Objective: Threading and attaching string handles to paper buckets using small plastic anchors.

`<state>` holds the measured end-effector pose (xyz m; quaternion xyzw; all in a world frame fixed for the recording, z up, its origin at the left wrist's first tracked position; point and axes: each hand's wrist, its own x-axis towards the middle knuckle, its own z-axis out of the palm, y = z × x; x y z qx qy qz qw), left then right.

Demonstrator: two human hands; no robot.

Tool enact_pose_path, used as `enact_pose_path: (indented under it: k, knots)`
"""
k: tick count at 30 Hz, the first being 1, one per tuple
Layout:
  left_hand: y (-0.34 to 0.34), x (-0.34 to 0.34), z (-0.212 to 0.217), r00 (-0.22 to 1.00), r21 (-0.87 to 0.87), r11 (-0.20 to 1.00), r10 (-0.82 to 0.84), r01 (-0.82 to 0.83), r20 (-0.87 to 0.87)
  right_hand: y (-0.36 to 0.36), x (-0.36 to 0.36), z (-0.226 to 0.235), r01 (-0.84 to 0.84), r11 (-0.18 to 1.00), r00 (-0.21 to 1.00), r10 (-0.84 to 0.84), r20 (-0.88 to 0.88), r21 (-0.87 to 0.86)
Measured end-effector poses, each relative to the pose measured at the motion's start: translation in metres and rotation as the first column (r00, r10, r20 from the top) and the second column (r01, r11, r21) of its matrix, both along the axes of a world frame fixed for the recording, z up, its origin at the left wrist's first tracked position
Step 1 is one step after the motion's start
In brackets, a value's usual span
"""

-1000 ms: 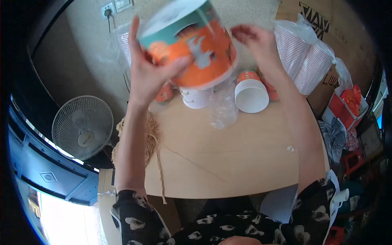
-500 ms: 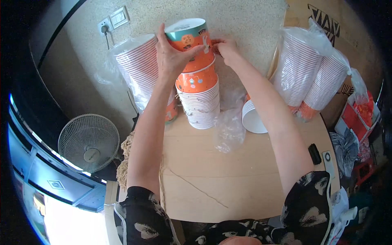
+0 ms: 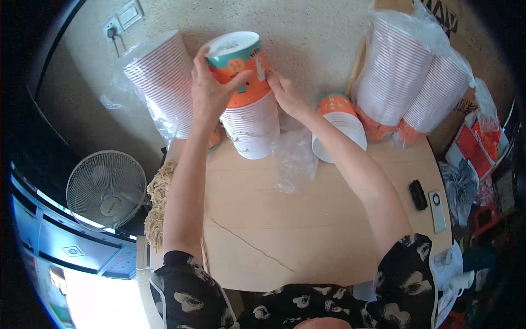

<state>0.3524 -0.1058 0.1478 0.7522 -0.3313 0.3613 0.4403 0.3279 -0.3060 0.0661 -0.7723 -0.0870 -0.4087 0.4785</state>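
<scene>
A tall stack of paper cups (image 3: 251, 118) stands upside down at the back of the wooden table (image 3: 307, 230). Its top cup is orange and teal with a white base. My left hand (image 3: 209, 90) grips that top cup on its left side. My right hand (image 3: 286, 94) presses against its right side. Both arms reach forward over the table. A crumpled clear plastic wrap (image 3: 296, 159) lies just right of the stack.
A shorter cup stack (image 3: 339, 129) lies on its side to the right. Bagged sleeves of cups stand at the back left (image 3: 161, 82) and back right (image 3: 408, 71). A black remote (image 3: 418, 194) and a white one (image 3: 436, 211) lie near the right edge. A fan (image 3: 107, 189) stands left.
The cup stack went from held up close to my face to standing on the table. Both hands stayed on the top cup and moved away from me with it.
</scene>
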Motion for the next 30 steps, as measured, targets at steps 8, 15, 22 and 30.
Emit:
enact_pose_path:
  k: [8,15,22,30]
  knots:
    - [-0.011,-0.082,-0.091,0.966,-0.003,0.967,-0.255,0.255,0.042,-0.072,-0.18,-0.07,0.591,0.805,0.798,-0.575,0.181,-0.05]
    - [-0.113,-0.093,-0.184,0.917,-0.029,0.944,-0.326,0.329,-0.23,-0.096,-0.224,-0.137,0.68,0.732,0.716,-0.673,-0.187,-0.033]
    - [-0.135,-0.098,-0.192,0.919,-0.064,0.948,-0.317,0.31,-0.234,-0.112,-0.218,-0.148,0.69,0.724,0.72,-0.685,-0.112,0.007]
    - [-0.138,-0.11,-0.188,0.955,-0.005,0.975,-0.22,0.223,-0.198,-0.111,-0.228,-0.136,0.652,0.755,0.742,-0.654,-0.149,-0.07]
